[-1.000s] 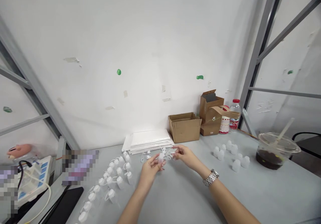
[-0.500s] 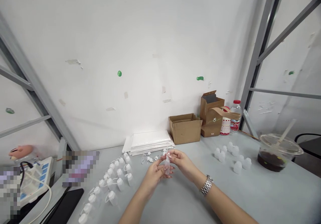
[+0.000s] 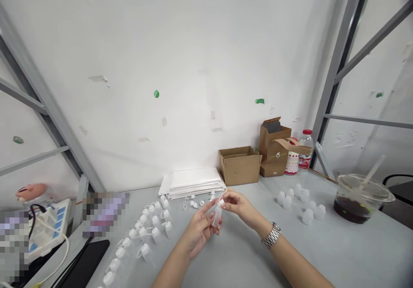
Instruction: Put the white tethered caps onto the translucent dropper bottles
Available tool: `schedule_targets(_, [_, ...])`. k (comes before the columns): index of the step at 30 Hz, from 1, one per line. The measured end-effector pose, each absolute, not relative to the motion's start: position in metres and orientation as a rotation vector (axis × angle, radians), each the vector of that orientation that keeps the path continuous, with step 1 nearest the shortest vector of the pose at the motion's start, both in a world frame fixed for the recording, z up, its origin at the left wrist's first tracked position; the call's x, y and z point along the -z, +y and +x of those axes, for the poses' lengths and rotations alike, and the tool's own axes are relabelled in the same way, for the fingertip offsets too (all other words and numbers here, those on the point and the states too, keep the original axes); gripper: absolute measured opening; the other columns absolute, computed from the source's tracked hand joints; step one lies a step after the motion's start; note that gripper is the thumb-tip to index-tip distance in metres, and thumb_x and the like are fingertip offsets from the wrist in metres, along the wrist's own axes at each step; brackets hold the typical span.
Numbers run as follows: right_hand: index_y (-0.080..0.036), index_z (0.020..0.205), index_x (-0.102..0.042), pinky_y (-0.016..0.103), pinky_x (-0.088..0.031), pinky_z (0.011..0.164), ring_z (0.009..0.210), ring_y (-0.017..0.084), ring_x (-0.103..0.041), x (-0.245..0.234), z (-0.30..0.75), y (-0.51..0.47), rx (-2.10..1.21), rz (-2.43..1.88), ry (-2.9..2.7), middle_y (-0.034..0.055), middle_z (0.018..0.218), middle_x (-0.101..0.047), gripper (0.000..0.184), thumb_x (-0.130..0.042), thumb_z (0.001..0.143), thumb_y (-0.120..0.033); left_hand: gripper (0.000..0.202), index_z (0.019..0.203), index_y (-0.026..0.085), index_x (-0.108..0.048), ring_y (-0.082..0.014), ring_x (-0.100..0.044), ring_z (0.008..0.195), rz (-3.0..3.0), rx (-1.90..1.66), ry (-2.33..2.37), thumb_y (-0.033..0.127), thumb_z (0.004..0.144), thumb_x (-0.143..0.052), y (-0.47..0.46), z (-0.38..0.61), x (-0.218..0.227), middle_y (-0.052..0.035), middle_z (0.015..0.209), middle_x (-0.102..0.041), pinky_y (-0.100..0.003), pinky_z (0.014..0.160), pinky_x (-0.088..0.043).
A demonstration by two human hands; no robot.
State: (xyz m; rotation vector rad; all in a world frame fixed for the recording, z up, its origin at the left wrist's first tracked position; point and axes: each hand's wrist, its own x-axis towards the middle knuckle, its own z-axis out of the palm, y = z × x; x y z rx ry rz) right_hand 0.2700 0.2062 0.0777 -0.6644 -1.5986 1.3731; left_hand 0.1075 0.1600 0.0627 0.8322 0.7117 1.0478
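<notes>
Currently gripping small translucent white plastic bottle with left fingers above grey tabletop, pinching its white cap with right fingers. Probably light, squeezable; best held gently by lower body.

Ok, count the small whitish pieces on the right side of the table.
8: five pieces in the farther cluster, three pieces nearer the drink cup. Some overlap, so others may be hidden.

On the grey counter stand capped bottles, a cardboard box, a paper bag and a lidded drink.
</notes>
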Motion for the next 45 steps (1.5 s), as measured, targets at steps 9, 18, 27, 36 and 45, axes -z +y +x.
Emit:
schedule_targets(9, [-0.021,0.075,-0.064,0.027,-0.042,0.068,0.076,0.014,-0.048,-0.077,0.277,0.21,-1.31,-0.623,-1.733,-0.0003,0.08,-0.046,0.022,-0.068,0.067,-0.041,0.062,0.124,0.012,-0.038,-0.0071,-0.05,0.054,0.758,-0.954,0.64,0.026,0.071,-0.067,0.159,0.105,-0.065,-0.0035,0.069,-0.058,-0.018,0.048,-0.03])
schedule_targets(18, [-0.022,0.082,-0.059,0.026,-0.039,0.068,0.073,0.013,-0.046,-0.087,0.287,0.204,-1.046,-0.758,-2.063,-0.0001,0.082,-0.049,0.017,-0.056,0.08,-0.038,0.075,0.129,0.012,-0.03,-0.0058,-0.051,0.053,0.699,-0.876,0.693,0.025,0.067,-0.069,0.161,0.104,-0.064,-0.0032,0.069,-0.059,-0.015,0.047,-0.028])
schedule_targets(27, [-0.02,0.07,-0.048,0.024,-0.035,0.058,0.061,0.012,-0.042,-0.072,0.275,0.204,-0.859,-0.975,-2.177,-0.0027,0.067,-0.047,0.033,-0.036,0.088,-0.045,0.093,0.135,0.012,-0.024,-0.0153,-0.058,0.068,1.024,-0.955,1.002,0.03,0.059,-0.074,0.164,0.097,-0.067,-0.0038,0.069,-0.065,-0.024,0.056,-0.034])
schedule_targets(36, [-0.021,0.09,-0.058,0.026,-0.043,0.068,0.069,0.014,-0.055,-0.079,0.276,0.202,-1.168,-0.783,-1.973,-0.0012,0.074,-0.059,0.015,-0.055,0.079,-0.03,0.084,0.13,0.012,-0.035,-0.016,-0.058,0.07,1.057,-0.992,1.043,0.035,0.059,-0.074,0.166,0.091,-0.07,-0.0061,0.074,-0.068,-0.024,0.054,-0.032])
schedule_targets(45, [-0.019,0.082,-0.058,0.024,-0.039,0.056,0.056,0.011,-0.049,-0.073,0.274,0.204,-1.157,-0.914,-1.93,-0.0046,0.06,-0.053,0.019,-0.06,0.074,-0.037,0.087,0.126,0.011,-0.041,-0.0146,-0.056,0.061,1.155,-1.037,1.113,0.033,0.05,-0.077,0.172,0.098,-0.064,0.0009,0.06,-0.063,-0.026,0.057,-0.037])
